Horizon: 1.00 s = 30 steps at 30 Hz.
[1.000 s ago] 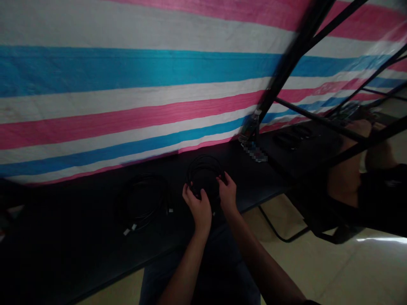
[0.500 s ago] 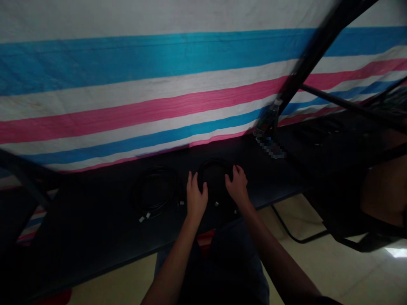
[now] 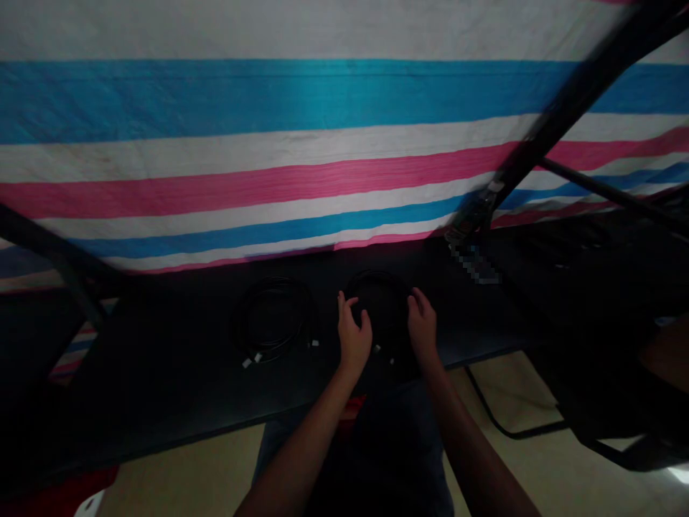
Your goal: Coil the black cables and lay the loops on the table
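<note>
On the dark table [image 3: 183,388] lies a coiled black cable [image 3: 377,274], with my two hands at either side of it. My left hand [image 3: 354,334] is at the coil's left edge, thumb and fingers apart. At the right edge is my right hand [image 3: 423,323], its fingers curled around the coil and close together. Light connector ends show between the hands. A second black cable coil [image 3: 274,280] rests left of my left hand, with pale connectors [image 3: 252,360] at its lower edge.
A striped sheet [image 3: 323,100] hangs behind the table. A clear bottle [image 3: 474,212] stands at the back right beside a dark metal frame [image 3: 560,115]. Part of a person [image 3: 664,359] shows at the right edge. Something red is below left.
The view has shifted, so the coils sit slightly further right. My right hand's fingers have come closer together at the coil; my left hand remains at its left side.
</note>
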{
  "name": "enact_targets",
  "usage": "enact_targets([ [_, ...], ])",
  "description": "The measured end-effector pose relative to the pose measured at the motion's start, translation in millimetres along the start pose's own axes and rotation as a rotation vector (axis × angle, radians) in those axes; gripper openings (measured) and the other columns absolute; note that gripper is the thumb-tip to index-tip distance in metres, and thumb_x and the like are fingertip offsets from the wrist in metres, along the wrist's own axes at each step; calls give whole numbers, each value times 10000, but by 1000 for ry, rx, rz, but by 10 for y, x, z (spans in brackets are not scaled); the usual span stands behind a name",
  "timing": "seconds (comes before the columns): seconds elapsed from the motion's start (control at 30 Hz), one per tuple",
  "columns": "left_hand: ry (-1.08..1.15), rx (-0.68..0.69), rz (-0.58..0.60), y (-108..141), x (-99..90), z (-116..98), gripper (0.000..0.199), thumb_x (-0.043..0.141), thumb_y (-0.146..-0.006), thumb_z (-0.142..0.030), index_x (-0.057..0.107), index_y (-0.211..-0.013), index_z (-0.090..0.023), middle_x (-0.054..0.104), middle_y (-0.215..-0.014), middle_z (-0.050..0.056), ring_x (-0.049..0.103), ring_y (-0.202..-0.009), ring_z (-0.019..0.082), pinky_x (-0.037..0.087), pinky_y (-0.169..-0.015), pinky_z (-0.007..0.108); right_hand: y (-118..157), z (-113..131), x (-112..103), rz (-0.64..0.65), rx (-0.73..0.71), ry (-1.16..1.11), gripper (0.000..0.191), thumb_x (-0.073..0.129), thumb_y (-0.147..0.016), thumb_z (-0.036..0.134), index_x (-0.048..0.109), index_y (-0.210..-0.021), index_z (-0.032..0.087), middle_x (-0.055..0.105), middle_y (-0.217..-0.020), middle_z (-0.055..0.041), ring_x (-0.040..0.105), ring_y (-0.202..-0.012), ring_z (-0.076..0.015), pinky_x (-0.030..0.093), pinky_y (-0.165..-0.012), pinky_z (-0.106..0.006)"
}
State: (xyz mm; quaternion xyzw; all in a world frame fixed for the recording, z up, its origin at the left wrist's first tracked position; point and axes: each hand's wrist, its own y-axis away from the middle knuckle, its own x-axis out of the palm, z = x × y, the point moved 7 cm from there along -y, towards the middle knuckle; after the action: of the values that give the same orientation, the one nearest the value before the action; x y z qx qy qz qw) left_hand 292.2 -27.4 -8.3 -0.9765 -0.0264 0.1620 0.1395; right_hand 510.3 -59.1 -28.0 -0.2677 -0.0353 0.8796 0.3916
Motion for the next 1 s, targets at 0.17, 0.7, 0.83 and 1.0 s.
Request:
enact_targets([
  [0.17, 1, 188, -9, 190, -718, -296, 195, 515, -973, -174, 612, -1136, -218, 593, -1419, 149, 567, -1323, 260, 473, -1088, 484, 11, -140, -400, -2, -36, 28, 459, 474, -929, 445, 707, -1153, 119, 713, -1194, -208, 658, -1118, -314, 485, -1008, -514],
  [0.7, -713, -387, 132, -830, -2851, 883, 365, 793, -715, -490, 622, -885, -215, 706, -789, 69, 687, -798, 280, 493, -732, 329, 54, 0, -232, 44, -262, 277, 323, 487, -855, 319, 705, -1003, 132, 681, -993, -184, 618, -966, -308, 497, -896, -486],
  [0.83, -668, -378, 125, -940, -2740, 902, 208, 750, -721, -309, 574, -788, -220, 673, -763, 49, 660, -773, 250, 477, -740, 324, 67, -14, -247, 33, -284, 279, 326, 480, -862, 323, 699, -1002, 126, 686, -992, -190, 625, -967, -308, 504, -889, -475],
  [1.0, -439, -330, 24, -969, -2739, 738, 182, 627, -801, -345, 516, -877, -222, 664, -826, 30, 653, -786, 199, 495, -714, 287, 72, 8, -241, 23, -291, 275, 297, 486, -858, 317, 691, -977, 139, 688, -984, -180, 629, -960, -306, 510, -886, -477],
])
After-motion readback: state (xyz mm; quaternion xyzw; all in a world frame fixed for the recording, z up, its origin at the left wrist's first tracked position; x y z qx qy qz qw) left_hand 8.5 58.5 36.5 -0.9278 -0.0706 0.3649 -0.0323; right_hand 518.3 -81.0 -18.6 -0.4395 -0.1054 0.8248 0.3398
